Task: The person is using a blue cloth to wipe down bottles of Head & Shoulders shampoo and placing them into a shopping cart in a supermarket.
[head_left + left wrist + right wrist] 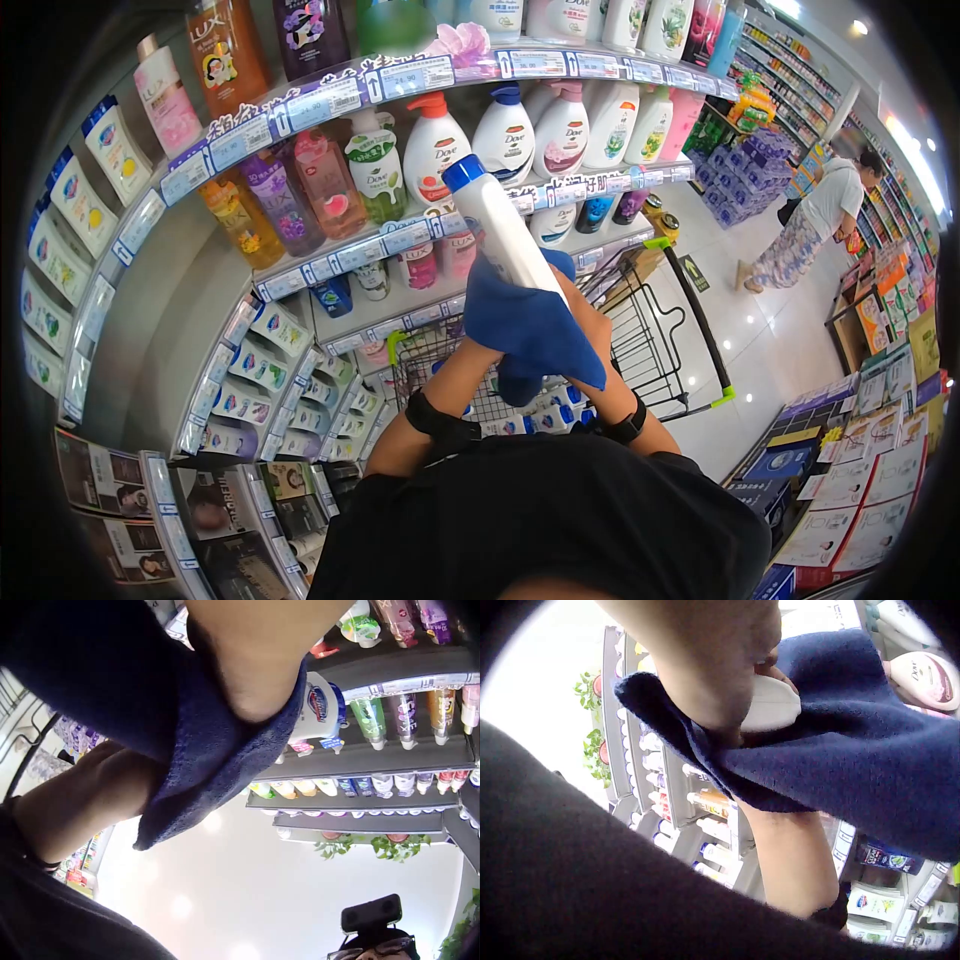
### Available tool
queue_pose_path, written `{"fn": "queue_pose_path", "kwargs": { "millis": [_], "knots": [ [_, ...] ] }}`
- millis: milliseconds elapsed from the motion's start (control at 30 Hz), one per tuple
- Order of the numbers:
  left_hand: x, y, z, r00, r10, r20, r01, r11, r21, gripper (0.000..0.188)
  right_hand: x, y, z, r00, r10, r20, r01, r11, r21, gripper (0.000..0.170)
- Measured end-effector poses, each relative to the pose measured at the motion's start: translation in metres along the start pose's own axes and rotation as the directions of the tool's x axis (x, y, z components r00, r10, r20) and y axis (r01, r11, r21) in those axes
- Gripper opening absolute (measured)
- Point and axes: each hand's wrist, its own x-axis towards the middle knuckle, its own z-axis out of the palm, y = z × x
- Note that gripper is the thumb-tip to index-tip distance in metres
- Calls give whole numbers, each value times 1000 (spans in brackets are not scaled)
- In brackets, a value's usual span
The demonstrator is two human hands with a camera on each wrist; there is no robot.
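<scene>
A white body wash bottle (pixel 515 235) with a blue cap is held up at a tilt in front of the shelves, its cap toward the upper left. A dark blue cloth (pixel 535 330) wraps around its lower part and hangs down in folds. My left hand (pixel 259 679) grips the cloth against the bottle; its fingers are mostly hidden by the folds. My right hand (pixel 724 682) curls its fingers around the bottle's white base, at the edge of the cloth. In the left wrist view, part of the bottle's label shows past the cloth.
A shopping cart (pixel 660 330) with white bottles inside stands under my arms. Shelves (pixel 400 235) of pump bottles curve around the front and left. Stacked boxes (pixel 840 470) line the right side. A person (pixel 820 215) stands in the tiled aisle at the far right.
</scene>
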Motion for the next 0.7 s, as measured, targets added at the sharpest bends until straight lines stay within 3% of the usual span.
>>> {"fn": "queue_pose_path", "kwargs": {
  "millis": [67,100,133,167,200,267,333,367,400,500,633,700],
  "knots": [
    [6,9,-8,992,-64,109,70,996,-53,53,-6,10,2,984,-121,-130,143,973,180,58],
    [8,9,-6,965,-239,111,260,930,-258,49,-7,15,1,987,-131,-94,152,954,259,54],
    [11,8,-4,907,-407,109,409,788,-460,44,-9,18,1,990,-144,-5,137,925,355,53],
    [11,9,-11,859,-496,127,479,691,-541,45,-12,21,-1,985,-159,72,112,891,439,51],
    [8,9,-22,856,-496,142,491,696,-525,45,-16,25,-6,977,-171,130,83,857,508,50],
    [-2,8,-41,846,-501,182,520,702,-487,45,-24,35,1,927,-98,361,-189,710,679,48],
    [-15,6,-59,829,-522,200,552,705,-445,46,-29,41,18,893,-80,442,-345,509,789,51],
    [-23,5,-68,815,-542,205,573,700,-427,46,-31,38,26,888,-78,454,-404,342,848,51],
    [-31,3,-73,799,-562,216,596,689,-413,46,-31,36,32,877,-100,470,-453,156,878,52],
    [-51,0,-79,755,-612,234,650,654,-386,47,-30,52,45,759,-184,624,-647,-114,754,70],
    [-69,-1,-75,714,-637,290,697,612,-372,48,-30,50,41,728,-231,645,-686,-239,688,69],
    [-73,-2,-69,702,-634,324,711,599,-368,49,-27,44,37,760,-156,631,-637,-368,677,65]
  ]
}}
